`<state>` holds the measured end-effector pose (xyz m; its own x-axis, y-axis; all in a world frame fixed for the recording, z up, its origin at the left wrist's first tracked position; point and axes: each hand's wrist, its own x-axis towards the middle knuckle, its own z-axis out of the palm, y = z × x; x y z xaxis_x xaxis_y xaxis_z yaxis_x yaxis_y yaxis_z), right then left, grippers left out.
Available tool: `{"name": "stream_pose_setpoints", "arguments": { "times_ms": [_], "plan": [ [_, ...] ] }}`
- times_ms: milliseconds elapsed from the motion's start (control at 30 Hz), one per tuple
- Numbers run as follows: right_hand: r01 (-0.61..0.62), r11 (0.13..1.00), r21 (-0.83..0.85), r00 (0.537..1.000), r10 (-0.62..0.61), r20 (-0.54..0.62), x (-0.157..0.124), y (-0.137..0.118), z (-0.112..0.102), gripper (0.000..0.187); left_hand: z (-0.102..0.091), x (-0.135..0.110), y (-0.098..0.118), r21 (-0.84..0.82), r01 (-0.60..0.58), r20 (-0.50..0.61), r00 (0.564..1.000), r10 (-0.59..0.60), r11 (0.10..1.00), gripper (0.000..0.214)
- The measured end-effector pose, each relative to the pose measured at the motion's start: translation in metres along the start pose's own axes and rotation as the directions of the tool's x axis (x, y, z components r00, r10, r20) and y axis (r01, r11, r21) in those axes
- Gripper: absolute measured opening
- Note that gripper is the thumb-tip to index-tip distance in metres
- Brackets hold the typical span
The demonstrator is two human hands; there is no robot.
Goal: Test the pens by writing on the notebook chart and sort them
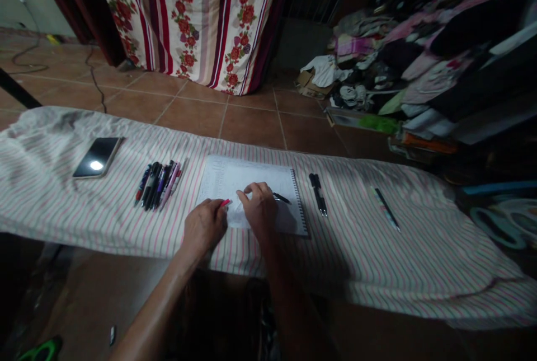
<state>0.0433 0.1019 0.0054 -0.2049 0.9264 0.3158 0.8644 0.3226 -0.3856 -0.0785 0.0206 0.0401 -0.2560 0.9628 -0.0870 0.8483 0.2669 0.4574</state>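
My left hand (pixel 205 224) is closed at the lower left edge of a spiral notebook (pixel 260 172). A small pink-tipped piece (pixel 225 202), like part of a pen, pokes out from its fingers; the rest is hidden. My right hand (pixel 259 207) is over the notebook's middle, thumb and fingers curled toward each other; what they hold, if anything, I cannot make out. A black pen (pixel 282 198) shows on the page just right of that hand, its near end hidden behind it. Handwriting covers part of the page's left side.
Left of the notebook lie a bunch of pens (pixel 158 184) and a phone (pixel 97 157). To the right are two black pens (pixel 318 194) and a patterned pencil or pen (pixel 386 209). A striped cloth (pixel 356 260) covers the table. Beyond hang a floral curtain (pixel 201 19) and piled clothes (pixel 403 59).
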Motion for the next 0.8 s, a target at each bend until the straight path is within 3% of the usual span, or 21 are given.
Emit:
{"name": "stream_pose_setpoints", "arguments": {
  "times_ms": [133, 367, 500, 800],
  "plan": [
    [-0.116, 0.990, -0.084, 0.993, 0.118, 0.024, -0.004, -0.007, -0.001, 0.020, -0.003, -0.001, -0.004, -0.014, 0.006, 0.002, 1.000, -0.006, 1.000, 0.030],
    [-0.181, 0.973, -0.141, 0.972, 0.199, 0.126, -0.001, -0.004, -0.009, 0.022, -0.003, -0.001, -0.009, -0.039, 0.001, -0.003, 1.000, -0.001, 0.999, 0.030],
    [-0.183, 0.968, -0.171, 0.955, 0.217, 0.203, 0.002, 0.000, -0.011, 0.018, -0.003, -0.002, -0.008, -0.054, 0.008, -0.007, 1.000, -0.008, 0.998, 0.030],
    [-0.183, 0.964, -0.195, 0.938, 0.231, 0.260, 0.002, -0.006, -0.018, 0.017, -0.001, -0.002, -0.001, -0.043, 0.008, 0.015, 1.000, -0.008, 0.999, 0.030]
  ]
}}
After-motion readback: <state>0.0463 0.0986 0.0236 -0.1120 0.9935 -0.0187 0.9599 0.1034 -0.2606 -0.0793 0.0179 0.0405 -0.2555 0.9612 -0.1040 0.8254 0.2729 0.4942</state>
